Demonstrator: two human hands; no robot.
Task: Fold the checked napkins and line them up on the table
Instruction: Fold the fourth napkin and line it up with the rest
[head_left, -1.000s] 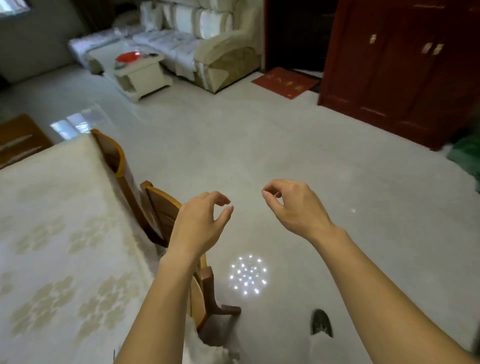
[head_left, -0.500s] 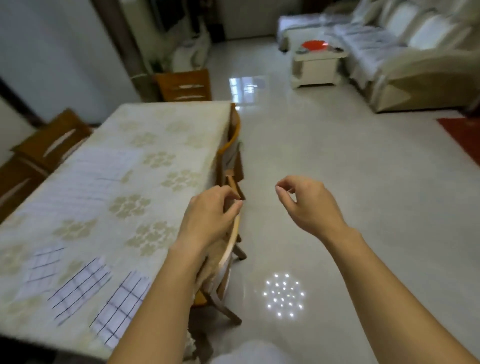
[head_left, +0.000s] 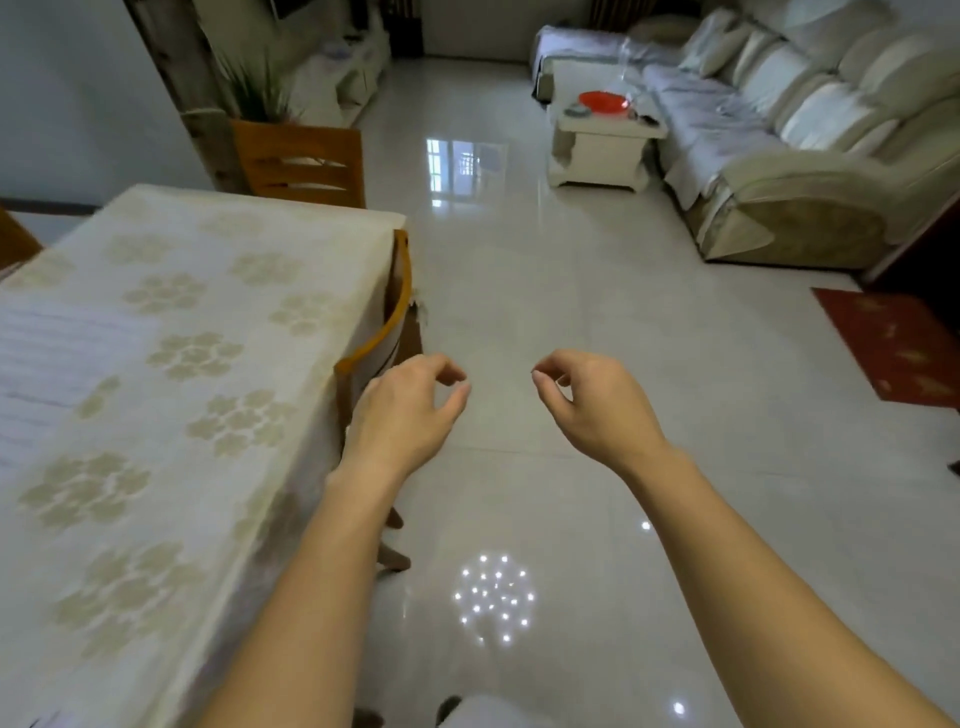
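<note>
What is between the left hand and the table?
A wooden chair back stands between the table and the left hand, seen in the head view.

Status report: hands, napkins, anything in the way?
Left hand, right hand: empty, loosely curled, over floor. Checked napkins: none clearly in view. Chair at table edge, near left hand.

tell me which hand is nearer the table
Left. The left hand hangs beside the table, over the chair; the right hand is farther right, over the floor.
</note>
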